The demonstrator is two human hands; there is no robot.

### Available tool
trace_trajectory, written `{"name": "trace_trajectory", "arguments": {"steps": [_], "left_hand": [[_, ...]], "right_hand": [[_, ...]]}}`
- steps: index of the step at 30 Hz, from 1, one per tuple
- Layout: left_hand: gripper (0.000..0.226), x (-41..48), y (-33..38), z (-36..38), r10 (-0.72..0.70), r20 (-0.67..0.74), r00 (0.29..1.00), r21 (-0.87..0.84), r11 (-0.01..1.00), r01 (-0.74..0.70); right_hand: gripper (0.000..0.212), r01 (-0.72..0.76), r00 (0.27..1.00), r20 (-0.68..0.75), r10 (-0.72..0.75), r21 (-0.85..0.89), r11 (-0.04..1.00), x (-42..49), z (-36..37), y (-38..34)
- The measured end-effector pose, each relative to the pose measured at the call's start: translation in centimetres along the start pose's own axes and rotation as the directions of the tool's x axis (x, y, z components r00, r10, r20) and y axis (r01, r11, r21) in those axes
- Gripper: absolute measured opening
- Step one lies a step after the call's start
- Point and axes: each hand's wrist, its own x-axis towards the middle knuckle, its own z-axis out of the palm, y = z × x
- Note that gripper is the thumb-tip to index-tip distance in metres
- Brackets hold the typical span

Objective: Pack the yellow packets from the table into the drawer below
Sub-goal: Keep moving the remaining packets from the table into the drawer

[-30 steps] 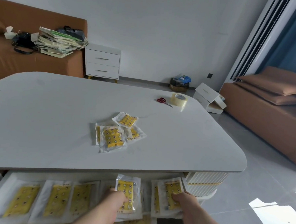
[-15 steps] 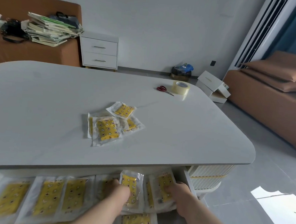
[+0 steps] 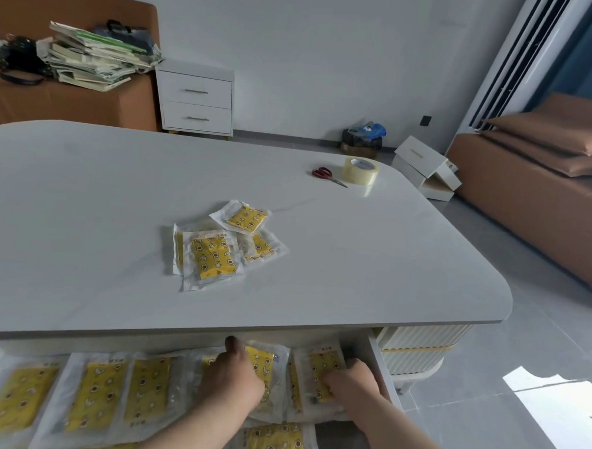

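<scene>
Yellow packets in clear wrap lie in a loose pile near the middle of the grey desk. More packets line the open drawer under its near edge. In the drawer, the left hand has its fingers curled round the edge of a raised packet. Just to the right, the right hand bends its fingers onto a second packet beside the drawer's right wall, gripping it.

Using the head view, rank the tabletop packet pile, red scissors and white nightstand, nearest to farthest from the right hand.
From the right hand:
1. packet pile, mid-table.
2. red scissors, far right of table.
3. white nightstand, by back wall.
</scene>
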Motion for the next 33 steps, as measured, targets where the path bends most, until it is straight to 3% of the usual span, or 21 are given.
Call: {"name": "trace_trajectory", "arguments": {"steps": [9, 11, 16, 23, 28, 30, 33], "left_hand": [[0.034, -0.1, -1.0, -1.1, 0.213, 0.061, 0.975, 0.287, 0.932, -0.222], [0.04, 0.1, -1.5, -1.1, 0.333, 0.072, 0.94, 0.311, 0.888, -0.339], [0.048, 0.3, -2.6, -0.9, 0.524, 0.201, 0.828, 0.288, 0.776, -0.561], [0.046, 0.6, -2.9, -0.6, 0.592, 0.221, 0.775, 0.235, 0.739, -0.631], [0.05, 0.5, -3.1, -0.6, 0.604, 0.199, 0.772, 0.201, 0.746, -0.635], [0.052, 0.5, -3.2, -0.8, 0.61, 0.186, 0.77, 0.188, 0.747, -0.637], [0.051, 0.7, -3.4, -1.0, 0.62, 0.168, 0.766, 0.173, 0.747, -0.642]], "right_hand": [[0.055, 0.045, 0.995, 0.099, -0.031, -0.145, 0.988, -1.0, 0.4, -0.9], [0.065, 0.041, 0.995, 0.092, -0.024, -0.18, 0.983, -0.5, 0.8, -0.5], [0.057, 0.024, 0.996, 0.092, -0.008, -0.175, 0.984, -0.7, 1.1, -0.7], [0.058, 0.035, 0.992, 0.124, -0.007, -0.227, 0.973, -0.8, 1.3, -0.9], [0.049, 0.061, 0.988, 0.143, -0.057, -0.025, 0.998, -0.5, 0.0, -0.3], [0.058, 0.135, 0.982, 0.134, -0.132, -0.013, 0.991, -0.5, -0.5, 0.1], [0.067, 0.331, 0.938, 0.164, -0.305, -0.17, 0.928, -0.8, -1.7, 0.2]]}}
